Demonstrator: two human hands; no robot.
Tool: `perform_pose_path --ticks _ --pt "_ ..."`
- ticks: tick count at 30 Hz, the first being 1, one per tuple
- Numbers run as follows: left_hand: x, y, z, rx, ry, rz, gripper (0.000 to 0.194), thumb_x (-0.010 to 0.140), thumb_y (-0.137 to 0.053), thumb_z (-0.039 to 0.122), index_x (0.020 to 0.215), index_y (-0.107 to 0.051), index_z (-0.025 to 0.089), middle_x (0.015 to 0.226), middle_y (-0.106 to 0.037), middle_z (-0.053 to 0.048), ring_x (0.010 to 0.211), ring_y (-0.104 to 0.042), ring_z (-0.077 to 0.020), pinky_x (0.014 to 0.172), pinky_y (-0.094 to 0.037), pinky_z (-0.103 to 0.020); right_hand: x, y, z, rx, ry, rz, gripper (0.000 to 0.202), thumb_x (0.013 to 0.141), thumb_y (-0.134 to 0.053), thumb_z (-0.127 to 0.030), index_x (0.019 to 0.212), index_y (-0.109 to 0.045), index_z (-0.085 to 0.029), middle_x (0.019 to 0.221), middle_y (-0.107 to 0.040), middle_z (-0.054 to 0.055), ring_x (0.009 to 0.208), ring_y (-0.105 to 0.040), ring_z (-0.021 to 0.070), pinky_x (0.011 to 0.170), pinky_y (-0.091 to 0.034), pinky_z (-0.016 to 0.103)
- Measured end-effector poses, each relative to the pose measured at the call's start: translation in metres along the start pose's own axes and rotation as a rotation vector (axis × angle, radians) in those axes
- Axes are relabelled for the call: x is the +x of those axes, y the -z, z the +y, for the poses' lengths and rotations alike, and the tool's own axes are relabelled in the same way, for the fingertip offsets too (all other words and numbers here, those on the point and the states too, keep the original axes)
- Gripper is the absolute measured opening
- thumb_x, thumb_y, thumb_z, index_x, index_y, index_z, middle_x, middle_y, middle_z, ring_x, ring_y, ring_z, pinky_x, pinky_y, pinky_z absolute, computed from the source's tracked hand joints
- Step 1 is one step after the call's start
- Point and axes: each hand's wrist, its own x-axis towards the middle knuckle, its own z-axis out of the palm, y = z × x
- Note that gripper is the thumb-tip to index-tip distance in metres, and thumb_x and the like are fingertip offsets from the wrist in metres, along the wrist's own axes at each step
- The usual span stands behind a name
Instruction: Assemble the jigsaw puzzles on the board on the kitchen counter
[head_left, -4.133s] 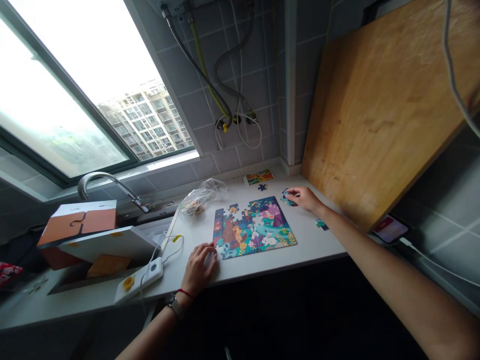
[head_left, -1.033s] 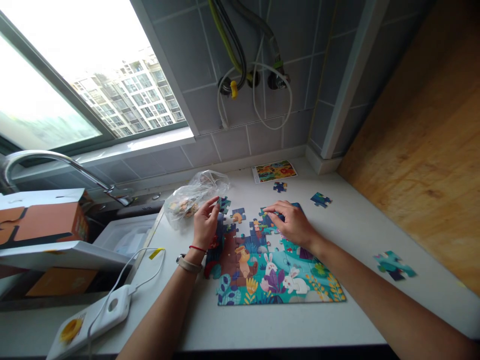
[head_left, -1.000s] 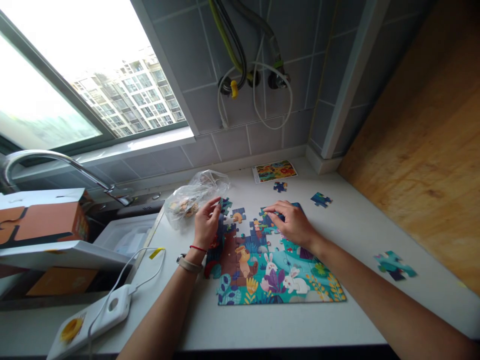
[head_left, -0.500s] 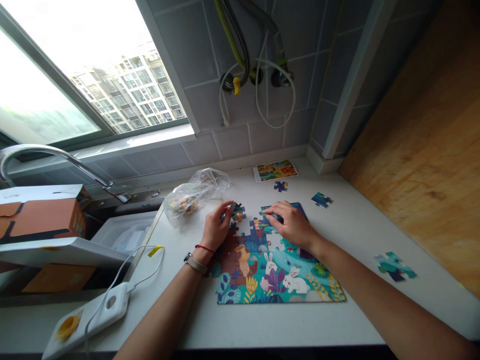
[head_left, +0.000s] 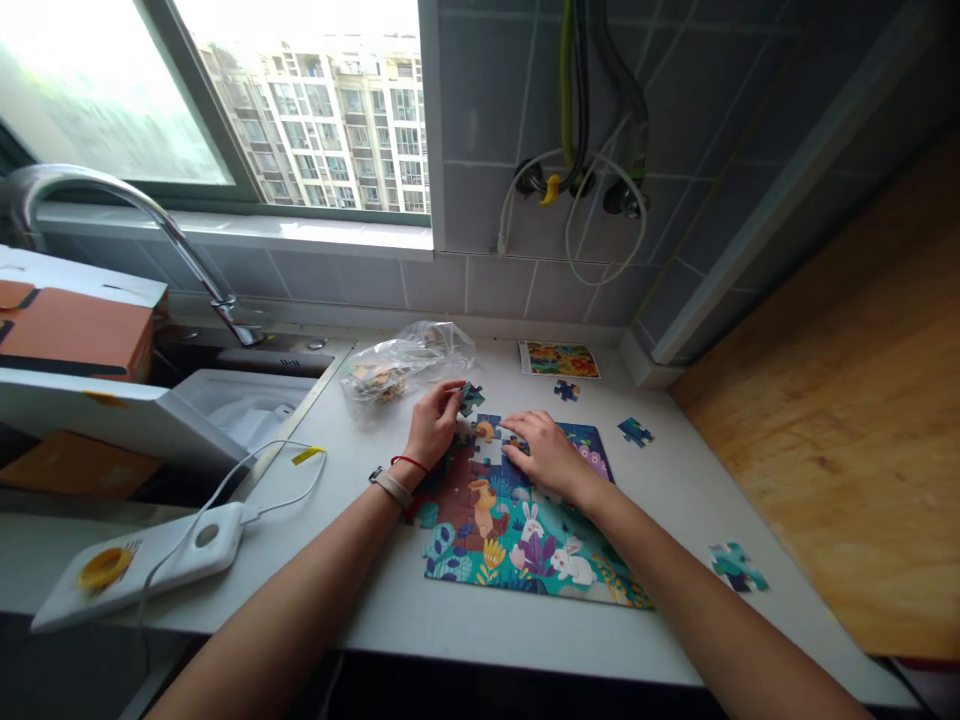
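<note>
A colourful jigsaw puzzle (head_left: 491, 560) with rabbits and plants lies on the white counter, a white gap showing in its upper part. My left hand (head_left: 435, 425), with a red string and a watch band at the wrist, pinches a dark green puzzle piece (head_left: 472, 399) above the puzzle's upper left edge. Over the upper middle, my right hand (head_left: 546, 452) has its fingertips down on or near a piece beside the gap; what it may grip is too hidden to tell. Loose pieces lie to the right: one dark blue (head_left: 567, 390), one blue-green (head_left: 636, 432), one teal cluster (head_left: 739, 567).
Behind my left hand sits a clear plastic bag (head_left: 405, 370) of pieces. A picture card (head_left: 559, 359) lies near the wall. At left are a power strip (head_left: 142, 565) with a white cable, a sink with a faucet (head_left: 172, 232), and an orange box (head_left: 75, 325).
The view has turned left. My right hand has moved left across the puzzle toward my left hand, and the piece in my left hand is now held clear of the puzzle's edge.
</note>
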Motion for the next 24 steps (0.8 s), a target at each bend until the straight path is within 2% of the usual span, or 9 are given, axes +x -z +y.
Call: perform_pose_path --ticks 3,6,11,15,21,24 --pt "0.0 -0.001 0.002 -0.044 -0.011 0.043 0.034 0.098 -0.059 0.042 0.112 -0.075 0.015 0.084 -0.078 -0.007 0.065 -0.066 -0.0154 0.06 -0.051 -0.024 0.027 0.001 -0.004 -0.036 -0.079 -0.101 0.042 0.089 -0.077 -0.022 0.13 -0.074 -0.018 0.129 -0.072 0.015 0.123 -0.063 0.03 0.111 -0.047 0.044" --pt "0.0 -0.001 0.004 -0.076 -0.026 0.065 0.031 0.097 -0.058 0.039 0.111 -0.075 0.017 0.082 -0.076 -0.006 0.065 -0.065 -0.0148 0.06 -0.051 -0.024 0.051 0.004 -0.003 -0.069 -0.116 -0.19 0.051 0.079 -0.088 -0.028 0.127 -0.076 -0.015 0.12 -0.074 0.016 0.113 -0.068 0.0308 0.104 -0.051 0.041" --pt "0.003 0.002 0.006 -0.106 -0.04 0.096 0.028 0.094 -0.058 0.035 0.106 -0.076 0.017 0.074 -0.073 -0.003 0.059 -0.063 -0.0136 0.056 -0.049 -0.022 0.072 0.006 0.002 -0.107 -0.124 -0.252 0.061 0.068 -0.097 -0.033 0.123 -0.078 -0.014 0.107 -0.077 0.013 0.101 -0.073 0.0304 0.092 -0.055 0.037" --pt "0.005 0.003 0.004 -0.126 -0.032 0.122 0.029 0.094 -0.057 0.035 0.106 -0.076 0.016 0.07 -0.072 -0.003 0.056 -0.062 -0.0137 0.055 -0.049 -0.022 0.072 0.005 0.003 -0.107 -0.11 -0.255 0.058 0.068 -0.096 -0.032 0.121 -0.078 -0.017 0.108 -0.077 0.011 0.096 -0.075 0.0271 0.087 -0.057 0.034" --pt "0.004 0.001 0.004 -0.141 -0.033 0.116 0.028 0.093 -0.058 0.035 0.105 -0.076 0.017 0.074 -0.074 -0.004 0.055 -0.062 -0.0131 0.052 -0.048 -0.021 0.052 0.015 0.0 -0.105 -0.068 -0.192 0.058 0.076 -0.09 -0.028 0.13 -0.073 -0.015 0.113 -0.074 0.012 0.107 -0.071 0.0274 0.1 -0.053 0.039" --pt "0.003 0.0 0.005 -0.135 -0.033 0.105 0.029 0.094 -0.057 0.035 0.105 -0.076 0.017 0.074 -0.074 -0.004 0.054 -0.06 -0.0126 0.051 -0.047 -0.021 0.036 0.021 -0.002 -0.066 -0.059 -0.16 0.056 0.078 -0.087 -0.025 0.131 -0.072 -0.016 0.114 -0.074 0.011 0.108 -0.07 0.0265 0.101 -0.053 0.039"
